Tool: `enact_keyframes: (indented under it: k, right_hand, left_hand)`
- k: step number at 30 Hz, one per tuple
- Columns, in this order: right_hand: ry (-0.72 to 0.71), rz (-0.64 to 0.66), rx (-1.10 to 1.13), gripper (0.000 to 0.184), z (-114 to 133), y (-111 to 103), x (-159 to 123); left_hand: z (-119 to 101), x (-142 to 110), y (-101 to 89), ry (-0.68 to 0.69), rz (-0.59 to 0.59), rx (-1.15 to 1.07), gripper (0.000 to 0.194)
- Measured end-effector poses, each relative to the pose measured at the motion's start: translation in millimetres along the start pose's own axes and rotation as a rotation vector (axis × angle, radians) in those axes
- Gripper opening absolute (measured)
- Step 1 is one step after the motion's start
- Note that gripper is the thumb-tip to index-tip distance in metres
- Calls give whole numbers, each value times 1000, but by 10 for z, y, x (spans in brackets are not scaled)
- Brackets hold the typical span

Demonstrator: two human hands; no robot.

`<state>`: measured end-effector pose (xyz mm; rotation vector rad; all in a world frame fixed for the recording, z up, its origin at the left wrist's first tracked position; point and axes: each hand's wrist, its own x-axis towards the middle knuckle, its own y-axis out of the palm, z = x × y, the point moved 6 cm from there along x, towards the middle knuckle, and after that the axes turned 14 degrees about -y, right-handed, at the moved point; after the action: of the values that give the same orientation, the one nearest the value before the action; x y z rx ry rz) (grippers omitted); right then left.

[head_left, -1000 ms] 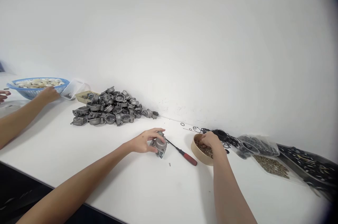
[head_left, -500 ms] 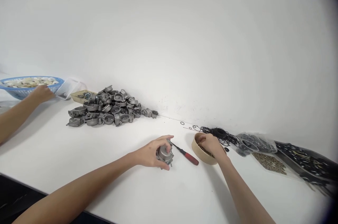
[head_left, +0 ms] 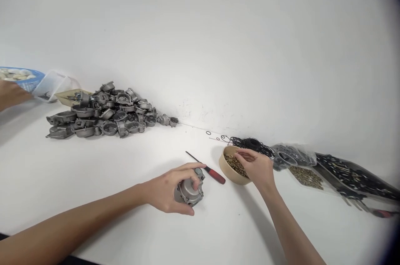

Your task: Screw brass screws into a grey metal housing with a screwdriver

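My left hand (head_left: 170, 188) is wrapped round a grey cast-metal part (head_left: 189, 191), round-bodied like a carburetor bowl, low over the white table. Its thumb and fingers grip the part from the left. My right hand (head_left: 258, 169) is at the rim of a round, cream-coloured tub (head_left: 236, 177), its fingertips pinched together above small brass-coloured pieces (head_left: 234, 165). Whatever the fingertips hold is too small to make out. Between the two hands lies a screwdriver (head_left: 215, 174) with a red and black handle.
Many similar metal parts (head_left: 109, 115) are heaped at the left. Behind stand a clear bin (head_left: 54, 83) and a blue basket (head_left: 37, 76), with another person's hand (head_left: 14, 95) before it. Black rings (head_left: 253, 146), bagged parts (head_left: 295, 154) and a dark tray (head_left: 359, 177) line the right.
My right hand has lifted its fingers from inside the tub to its rim, showing more brass pieces. My left hand still holds the metal part. The view has shifted right.
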<state>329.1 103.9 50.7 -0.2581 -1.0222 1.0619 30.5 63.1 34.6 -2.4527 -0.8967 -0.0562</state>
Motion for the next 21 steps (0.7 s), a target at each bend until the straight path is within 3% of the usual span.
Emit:
enact_keyframes:
  k: [3,7,9,11,15,21]
  right_hand:
    - [-113,-42,120,25,308,-44,-56]
    - [-367,80,292,4,1013,-8,-312]
    - [-655,196,486,22,1477,21,-544]
    - [-712,296,695,30,1752,59,-733]
    - [-603,352,935,26,1909,132,-879]
    - [-616,233,928,30,1829,143,-840]
  left_hand:
    - [-149,-16,-188,42,-120,32,46]
    - [-409,-159,-385,129,-385,31,13]
    - [-477,-217,-273,158,-332,-12,15]
    - [-462,-244,-99,127,-248,-99,25]
    - [-327,-228,186,18,-106,-453,33]
    - [-130,-168,205,-189,-107,-715,14]
